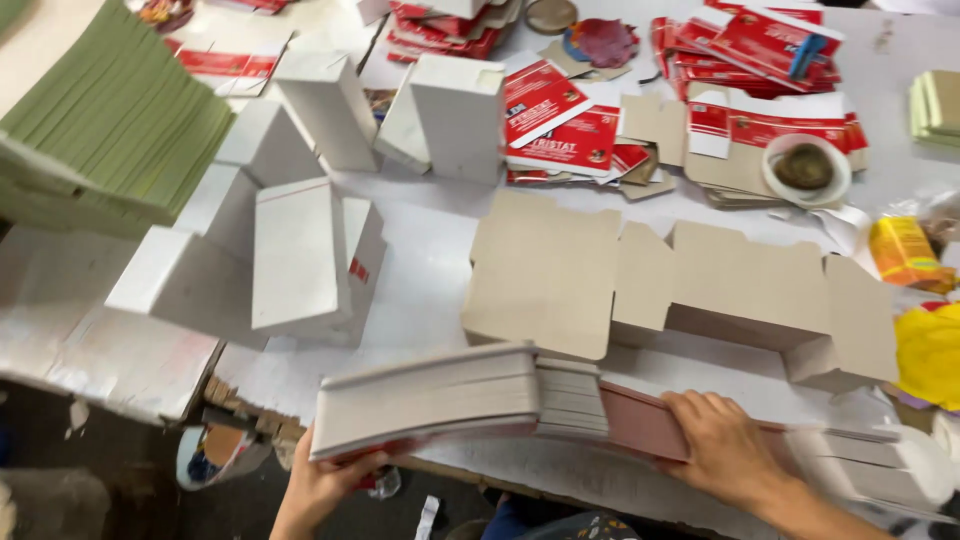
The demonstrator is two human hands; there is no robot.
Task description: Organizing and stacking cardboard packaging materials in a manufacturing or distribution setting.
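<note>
The left hand (322, 487) gripped the near end of a thick stack of flat carton blanks (430, 400) from below, fingers curled shut around its edge, at the front of the white worktable (430, 270). The right hand (722, 450) lay palm down, fingers spread, pressing on the stack's reddish far end. Just beyond the stack an unfolded grey-brown carton blank (600, 275) lay flat. Folded white boxes (300, 255) stood to the left, beside a fanned pile of green sheets (110, 120). Red-and-white printed cartons (760, 45) and a tape roll (805, 168) lay farther back
</note>
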